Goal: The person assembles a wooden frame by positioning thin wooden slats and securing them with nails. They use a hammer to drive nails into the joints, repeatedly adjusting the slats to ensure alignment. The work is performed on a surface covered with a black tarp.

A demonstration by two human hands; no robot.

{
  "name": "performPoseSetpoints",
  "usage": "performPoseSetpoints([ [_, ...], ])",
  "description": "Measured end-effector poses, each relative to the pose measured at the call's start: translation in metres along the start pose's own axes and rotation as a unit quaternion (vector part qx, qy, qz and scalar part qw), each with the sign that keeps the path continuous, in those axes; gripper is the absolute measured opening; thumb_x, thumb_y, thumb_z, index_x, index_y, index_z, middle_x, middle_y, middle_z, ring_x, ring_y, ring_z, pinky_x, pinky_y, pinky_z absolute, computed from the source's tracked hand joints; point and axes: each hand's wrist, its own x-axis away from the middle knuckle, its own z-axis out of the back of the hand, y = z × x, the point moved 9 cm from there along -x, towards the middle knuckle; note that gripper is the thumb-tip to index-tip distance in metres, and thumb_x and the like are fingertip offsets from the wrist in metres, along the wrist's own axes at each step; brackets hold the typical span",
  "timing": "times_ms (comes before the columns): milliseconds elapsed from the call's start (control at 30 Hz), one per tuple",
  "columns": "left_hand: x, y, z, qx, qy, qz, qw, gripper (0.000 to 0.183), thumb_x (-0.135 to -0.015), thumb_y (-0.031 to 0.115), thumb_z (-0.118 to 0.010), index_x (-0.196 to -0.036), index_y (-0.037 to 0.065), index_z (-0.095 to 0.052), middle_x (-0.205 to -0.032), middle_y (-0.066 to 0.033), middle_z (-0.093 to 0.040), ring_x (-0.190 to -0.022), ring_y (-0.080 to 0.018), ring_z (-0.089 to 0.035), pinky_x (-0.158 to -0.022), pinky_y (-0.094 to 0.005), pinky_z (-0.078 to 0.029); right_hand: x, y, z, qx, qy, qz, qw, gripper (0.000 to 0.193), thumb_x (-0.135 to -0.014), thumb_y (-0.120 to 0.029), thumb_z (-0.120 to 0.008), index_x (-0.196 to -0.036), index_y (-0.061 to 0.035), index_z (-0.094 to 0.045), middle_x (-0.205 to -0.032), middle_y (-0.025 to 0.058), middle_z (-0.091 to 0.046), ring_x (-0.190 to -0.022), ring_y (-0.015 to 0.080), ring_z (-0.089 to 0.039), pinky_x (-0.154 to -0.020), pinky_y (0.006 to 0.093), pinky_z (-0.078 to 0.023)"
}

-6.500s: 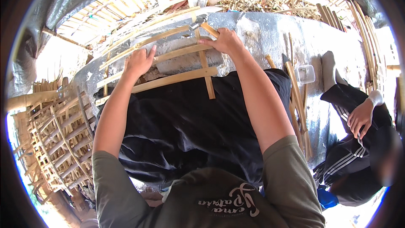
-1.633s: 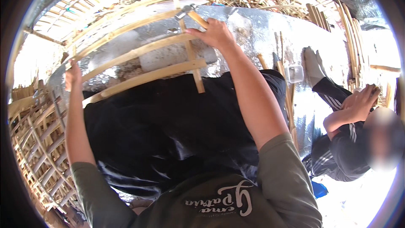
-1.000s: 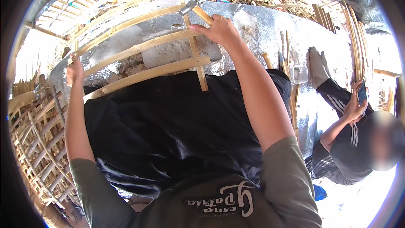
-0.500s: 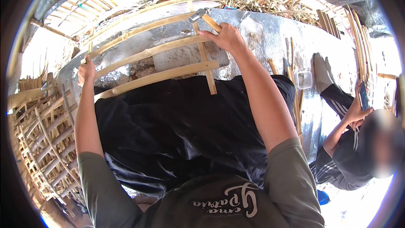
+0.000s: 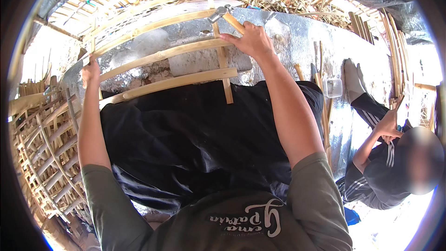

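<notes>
A ladder-like frame of pale bamboo slats [image 5: 162, 55] lies across the silvery ground sheet, its near edge over the dark cloth on my lap. My left hand [image 5: 91, 71] is closed round the left end of the frame. In my right hand [image 5: 253, 42] is a hammer [image 5: 234, 23], gripped by its wooden handle. The hammer's metal head points away from me, beside the frame's right crosspiece [image 5: 223, 60]. My right thumb reaches to the end of a middle slat. The fingers under the handle are partly hidden.
Woven bamboo panels [image 5: 46, 153] are stacked at the left. On the right are a clear plastic container [image 5: 333, 88], loose bamboo strips [image 5: 326, 125] and another person seated with a thin object in hand [image 5: 388, 123]. Shavings [image 5: 288, 4] are piled at the back.
The frame and my left hand have shifted slightly left, and the frame's far side sits a little farther away. The seated person's hand and held object have tilted.
</notes>
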Motion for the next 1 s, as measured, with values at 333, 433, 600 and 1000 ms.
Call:
performPoseSetpoints([
  [333, 0.007, -0.007, 0.006, 0.009, -0.014, 0.009, 1.000, 0.087, -0.093, 0.078, -0.029, -0.091, 0.007, -0.079, -0.098, -0.0136, -0.077, -0.103, -0.0327, -0.070, -0.092, -0.0528, -0.045, 0.008, -0.006, -0.002, 0.013, -0.029, -0.018, 0.999, 0.110, -0.067, -0.094, -0.060, -0.120, 0.0019, -0.065, -0.105, 0.0238, -0.072, -0.107, 0.0374, -0.071, -0.091, 0.0482, -0.058],
  [433, 0.006, -0.013, 0.005, -0.029, 0.043, 0.012, 0.999, 0.087, -0.095, 0.076, -0.027, -0.110, 0.006, -0.077, -0.118, -0.0175, -0.073, -0.116, -0.0345, -0.066, -0.100, -0.0562, -0.041, 0.009, -0.006, -0.006, 0.019, -0.041, -0.027, 0.999, 0.112, -0.067, -0.096, -0.058, -0.123, 0.0011, -0.064, -0.110, 0.0243, -0.071, -0.111, 0.0372, -0.069, -0.093, 0.0482, -0.058],
  [600, 0.009, -0.017, -0.004, -0.028, -0.002, 0.016, 0.999, 0.084, -0.097, 0.073, -0.026, -0.122, 0.008, -0.073, -0.129, -0.0183, -0.069, -0.125, -0.0357, -0.061, -0.106, -0.0582, -0.035, 0.009, -0.004, -0.009, 0.014, -0.053, -0.041, 0.998, 0.112, -0.066, -0.097, -0.057, -0.124, -0.0012, -0.064, -0.113, 0.0215, -0.071, -0.114, 0.0360, -0.068, -0.095, 0.0478, -0.057],
  [1000, 0.079, 0.032, 0.058, -0.131, 0.221, -0.073, 0.964, 0.068, -0.103, 0.060, -0.034, -0.138, 0.008, -0.059, -0.141, -0.0156, -0.060, -0.132, -0.0385, -0.053, -0.106, -0.0647, -0.035, 0.013, -0.007, 0.003, 0.029, -0.031, -0.035, 0.998, 0.112, -0.064, -0.097, -0.058, -0.121, -0.0016, -0.068, -0.118, 0.0197, -0.070, -0.120, 0.0345, -0.064, -0.098, 0.0471, -0.054],
])
